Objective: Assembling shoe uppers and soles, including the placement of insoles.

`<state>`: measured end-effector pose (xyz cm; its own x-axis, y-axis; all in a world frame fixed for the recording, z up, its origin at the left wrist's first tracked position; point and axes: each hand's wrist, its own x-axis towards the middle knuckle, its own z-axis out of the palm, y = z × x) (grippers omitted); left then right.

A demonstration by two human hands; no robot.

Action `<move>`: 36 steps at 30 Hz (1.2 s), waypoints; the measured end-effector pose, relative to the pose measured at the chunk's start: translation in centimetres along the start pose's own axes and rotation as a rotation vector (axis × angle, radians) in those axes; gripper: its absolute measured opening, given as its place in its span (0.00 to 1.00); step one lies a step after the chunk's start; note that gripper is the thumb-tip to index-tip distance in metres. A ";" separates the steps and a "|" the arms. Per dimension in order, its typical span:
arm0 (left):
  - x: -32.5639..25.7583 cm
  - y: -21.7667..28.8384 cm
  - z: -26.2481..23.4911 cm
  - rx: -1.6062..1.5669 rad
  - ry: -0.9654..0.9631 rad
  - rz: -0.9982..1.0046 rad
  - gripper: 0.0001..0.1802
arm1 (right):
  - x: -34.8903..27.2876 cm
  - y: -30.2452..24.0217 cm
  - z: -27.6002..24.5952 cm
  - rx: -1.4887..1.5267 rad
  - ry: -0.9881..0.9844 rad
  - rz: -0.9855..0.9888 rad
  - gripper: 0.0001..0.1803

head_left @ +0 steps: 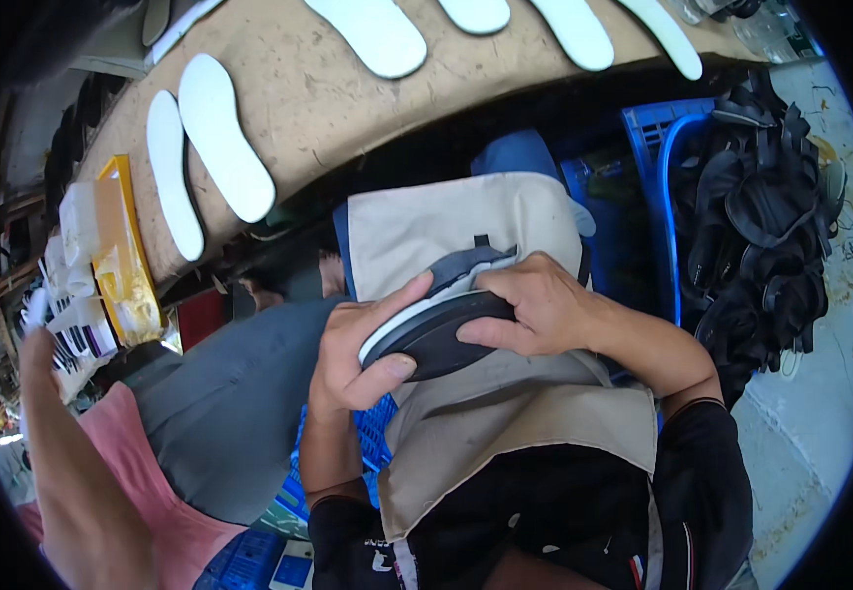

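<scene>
Above my lap, both hands grip a shoe (443,335) with a black sole, a white band along its edge and a dark grey upper. The sole is tilted toward me. My left hand (353,349) wraps round the left end, its thumb pressed on the sole and its fingers along the upper side. At the other end my right hand (542,307) is closed on the shoe, thumb against the sole and bent fingers at the white edge. The inside of the shoe is hidden. A beige apron (426,218) covers my lap beneath it.
White insole-shaped pieces (227,138) lie spaced along the brown-topped bench (289,108) ahead. On the right, a blue crate (670,187) stands beside a heap of black shoe parts (756,226). A person in a pink top (176,462) sits close at my left, near a yellow tray (126,256).
</scene>
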<state>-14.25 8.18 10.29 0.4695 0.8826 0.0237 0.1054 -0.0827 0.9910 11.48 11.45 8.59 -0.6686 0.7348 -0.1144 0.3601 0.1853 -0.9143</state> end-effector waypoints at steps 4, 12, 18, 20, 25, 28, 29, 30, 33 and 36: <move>0.3 0.1 -0.2 0.028 -0.024 -0.008 0.37 | 0.1 -0.3 -0.1 -0.055 0.010 -0.005 0.16; -0.8 1.2 -2.0 -0.277 0.269 -0.003 0.32 | 0.5 -2.4 -7.2 0.640 -0.418 0.176 0.22; -1.9 3.9 0.5 0.370 0.300 0.003 0.35 | -0.2 -0.7 -8.1 0.855 -0.067 -0.006 0.23; -2.9 0.7 1.3 0.292 0.138 0.181 0.36 | 0.4 0.2 -6.0 0.987 0.036 -0.095 0.24; -0.2 -4.2 2.6 -0.994 0.365 -0.107 0.30 | 0.5 1.1 -1.7 0.919 0.007 -0.055 0.26; 0.4 -4.8 3.0 -1.127 0.536 -0.217 0.31 | 0.2 1.7 -0.6 0.694 -0.066 0.033 0.26; 0.1 -5.3 2.7 -1.130 0.511 -0.197 0.28 | 0.1 1.8 -0.1 0.650 -0.036 0.019 0.26; -0.1 -6.0 2.3 -1.133 0.484 -0.177 0.26 | 0.0 1.9 0.4 0.607 -0.003 0.005 0.27; -0.6 -6.8 1.6 -1.134 0.426 -0.152 0.22 | -0.3 2.1 1.7 0.531 0.068 -0.016 0.28; -0.3 -6.2 1.2 -1.069 0.491 -0.211 0.23 | 0.3 2.3 2.8 0.416 0.164 -0.085 0.30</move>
<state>-14.01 7.91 4.03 0.1208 0.9343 -0.3355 -0.7520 0.3068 0.5835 10.28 10.24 5.41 -0.5606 0.8281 -0.0002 -0.0058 -0.0042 -1.0000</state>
